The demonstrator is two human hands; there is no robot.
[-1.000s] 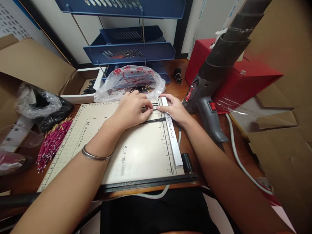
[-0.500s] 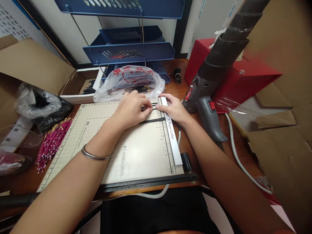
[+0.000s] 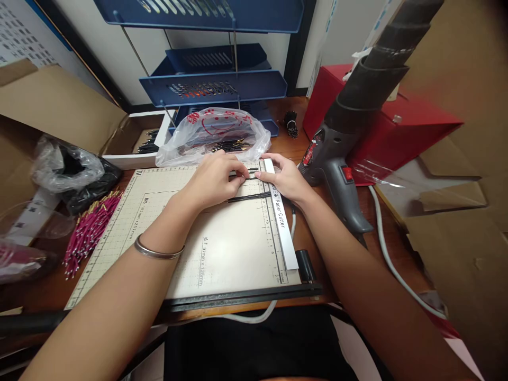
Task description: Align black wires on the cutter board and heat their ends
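A cream paper cutter (image 3: 230,248) with printed size lines lies on the wooden desk. Near its far right corner my left hand (image 3: 214,180) is closed in a pinch on a thin black wire (image 3: 251,177), mostly covered by the fingers. Close beside it, my right hand (image 3: 286,180) curls around the far end of the cutter's white strip (image 3: 283,225), its thumb tip against the wire. Its other fingertips are partly hidden behind the strip. Nearer to me, a few black wires (image 3: 250,197) lie across the board, their right ends reaching the strip.
Behind the board sits a clear plastic bag (image 3: 214,132) with black wires, below blue shelf trays (image 3: 214,87). Magenta wires (image 3: 93,230) lie at left, near an open carton (image 3: 130,159). To the right stand a heat gun (image 3: 343,159), a red box (image 3: 416,127) and a white cable (image 3: 381,238).
The whole view has shifted slightly, so everything appears a little further right. Both hands keep the same hold at the far right of the board.
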